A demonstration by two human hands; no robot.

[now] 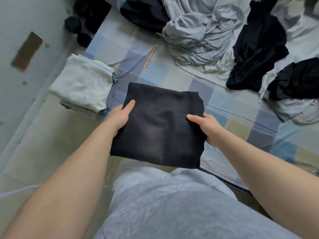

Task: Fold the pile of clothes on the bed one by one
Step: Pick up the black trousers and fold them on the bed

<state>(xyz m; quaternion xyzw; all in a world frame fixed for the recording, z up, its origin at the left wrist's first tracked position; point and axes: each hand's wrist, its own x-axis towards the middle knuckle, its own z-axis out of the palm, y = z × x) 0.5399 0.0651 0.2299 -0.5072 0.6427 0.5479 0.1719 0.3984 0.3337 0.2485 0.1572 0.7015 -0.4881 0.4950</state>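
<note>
So I've got the folded black garment (160, 125) gripped by both edges, left hand (120, 116) and right hand (207, 128), thumbs on top, near the folded white stack (82, 83).

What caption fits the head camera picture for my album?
A folded black garment held by the left hand and right hand over the checked bedsheet, beside a folded pale stack.

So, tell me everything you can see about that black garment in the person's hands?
The black garment is folded into a flat, roughly square bundle of soft, slightly faded fabric. The left hand grips its left edge and the right hand its right edge, thumbs on top. It is over the near edge of the bed.
</note>
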